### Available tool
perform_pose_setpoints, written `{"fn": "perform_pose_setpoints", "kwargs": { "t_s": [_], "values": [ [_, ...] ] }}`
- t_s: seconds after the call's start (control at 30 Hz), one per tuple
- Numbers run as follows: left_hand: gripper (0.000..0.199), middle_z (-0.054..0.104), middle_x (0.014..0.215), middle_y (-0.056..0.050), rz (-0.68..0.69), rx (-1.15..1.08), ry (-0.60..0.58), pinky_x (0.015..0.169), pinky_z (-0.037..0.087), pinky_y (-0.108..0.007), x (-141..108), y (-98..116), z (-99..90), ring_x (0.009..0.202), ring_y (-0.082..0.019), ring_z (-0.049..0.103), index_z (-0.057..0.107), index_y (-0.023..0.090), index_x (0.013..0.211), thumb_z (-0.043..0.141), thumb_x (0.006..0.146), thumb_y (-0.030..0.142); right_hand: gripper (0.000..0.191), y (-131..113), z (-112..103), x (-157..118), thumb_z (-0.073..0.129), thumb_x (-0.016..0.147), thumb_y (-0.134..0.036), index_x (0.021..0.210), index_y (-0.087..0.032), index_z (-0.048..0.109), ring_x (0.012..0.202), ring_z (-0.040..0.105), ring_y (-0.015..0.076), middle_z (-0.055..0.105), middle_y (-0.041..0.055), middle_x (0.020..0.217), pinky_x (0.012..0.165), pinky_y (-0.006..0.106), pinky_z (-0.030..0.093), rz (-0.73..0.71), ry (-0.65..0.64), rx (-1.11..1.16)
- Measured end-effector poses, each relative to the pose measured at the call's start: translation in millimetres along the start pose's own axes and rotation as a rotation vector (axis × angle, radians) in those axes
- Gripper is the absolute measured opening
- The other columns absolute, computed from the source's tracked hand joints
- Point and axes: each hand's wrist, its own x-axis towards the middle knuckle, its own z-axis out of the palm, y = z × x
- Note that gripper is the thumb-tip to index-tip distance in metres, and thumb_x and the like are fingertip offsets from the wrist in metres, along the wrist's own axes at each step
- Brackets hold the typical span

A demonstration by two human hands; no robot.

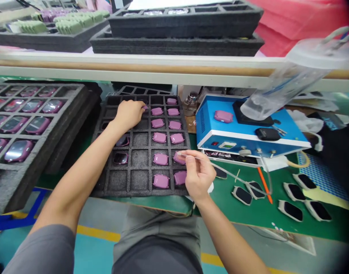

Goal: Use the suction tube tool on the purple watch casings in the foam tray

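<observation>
A dark foam tray with square pockets lies before me, with purple watch cases in its two right columns. Toward the tray's far side, my left hand is closed, its fingertips pinching a small purple watch case that they partly hide. My right hand grips a thin clear tube near its end. The tube's tip points over a watch case in the rightmost column. In the left column sit watch cases with dark glossy faces.
To the left is a stacked foam tray of purple watches. At right, a blue machine carries a purple case and a clear cylinder. Pale watch cases and an orange stick lie on the green mat. A shelf edge crosses above.
</observation>
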Motion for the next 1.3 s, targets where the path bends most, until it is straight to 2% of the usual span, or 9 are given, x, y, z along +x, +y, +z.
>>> {"fn": "perform_pose_setpoints", "kwargs": {
  "t_s": [0.1, 0.2, 0.3, 0.43, 1.3],
  "values": [
    [0.031, 0.082, 0.116, -0.011, -0.021, -0.494, 0.156, 0.098, 0.056, -0.041, -61.2, 40.8, 6.6, 0.105, -0.027, 0.076, 0.079, 0.017, 0.118, 0.060, 0.097, 0.027, 0.012, 0.4, -0.4, 0.7, 0.063, 0.103, -0.028, 0.105, -0.026, 0.075, 0.090, 0.079, 0.0194, 0.078, 0.0050, 0.097, 0.080, 0.036, 0.070, -0.042, 0.006, -0.007],
    [0.031, 0.084, 0.105, -0.009, -0.171, -0.973, 0.138, 0.082, 0.062, -0.033, -125.5, 78.2, 28.4, 0.090, -0.023, 0.078, 0.079, 0.015, 0.115, 0.066, 0.094, 0.033, 0.012, 0.9, -1.4, 1.7, 0.063, 0.103, -0.028, 0.104, -0.027, 0.075, 0.100, 0.078, 0.0239, 0.078, 0.0068, 0.103, 0.087, 0.044, 0.069, -0.094, -0.033, -0.058],
    [0.032, 0.084, 0.104, -0.010, -0.288, -1.183, 0.127, 0.085, 0.065, -0.033, -156.7, 99.3, 50.8, 0.092, -0.023, 0.080, 0.078, 0.015, 0.114, 0.071, 0.092, 0.037, 0.012, 0.6, -1.9, 3.0, 0.062, 0.103, -0.027, 0.105, -0.028, 0.074, 0.105, 0.077, 0.0252, 0.079, 0.0072, 0.108, 0.093, 0.047, 0.067, -0.099, -0.063, -0.071],
    [0.031, 0.084, 0.110, -0.011, -0.294, -1.222, 0.139, 0.092, 0.065, -0.034, -156.5, 104.7, 61.8, 0.099, -0.023, 0.081, 0.077, 0.015, 0.114, 0.072, 0.092, 0.035, 0.014, 0.3, -1.8, 3.3, 0.062, 0.103, -0.024, 0.108, -0.028, 0.074, 0.108, 0.078, 0.0246, 0.079, 0.0062, 0.109, 0.095, 0.047, 0.067, -0.073, -0.098, -0.043],
    [0.028, 0.082, 0.117, -0.008, -0.246, -1.168, 0.155, 0.095, 0.064, -0.030, -160.9, 104.7, 64.3, 0.104, -0.022, 0.079, 0.078, 0.018, 0.119, 0.071, 0.098, 0.034, 0.014, -0.3, -2.7, 2.6, 0.064, 0.102, -0.022, 0.107, -0.028, 0.075, 0.108, 0.078, 0.0255, 0.080, 0.0062, 0.109, 0.092, 0.048, 0.069, -0.031, -0.107, -0.113]
  ]
}}
